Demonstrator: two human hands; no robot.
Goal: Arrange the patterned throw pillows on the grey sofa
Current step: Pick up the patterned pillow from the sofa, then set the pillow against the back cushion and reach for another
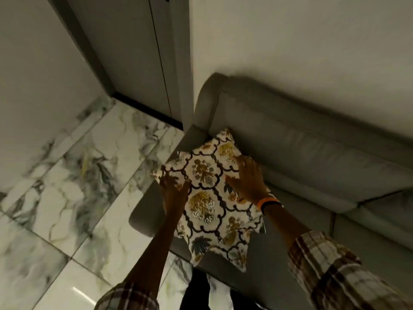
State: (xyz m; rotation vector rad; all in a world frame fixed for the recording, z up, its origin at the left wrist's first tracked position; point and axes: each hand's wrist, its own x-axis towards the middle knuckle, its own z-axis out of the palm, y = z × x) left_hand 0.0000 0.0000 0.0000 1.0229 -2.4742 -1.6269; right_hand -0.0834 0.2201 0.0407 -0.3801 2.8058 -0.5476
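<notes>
A cream throw pillow (206, 198) with a dark lattice and gold animal and plant motifs lies tilted at the left end of the grey sofa (312, 148), leaning over the armrest and touching the backrest with its top corner. My left hand (173, 189) grips the pillow's left edge near its corner. My right hand (247, 175) lies spread on the pillow's upper right part, fingers pressing the fabric. A second pillow's edge peeks out under its right side, mostly hidden.
White marble-look floor tiles (73, 198) spread to the left of the sofa. A grey door (134, 52) and its frame stand behind the armrest. A white wall (301, 41) runs behind the sofa back. More seat cushion extends to the right.
</notes>
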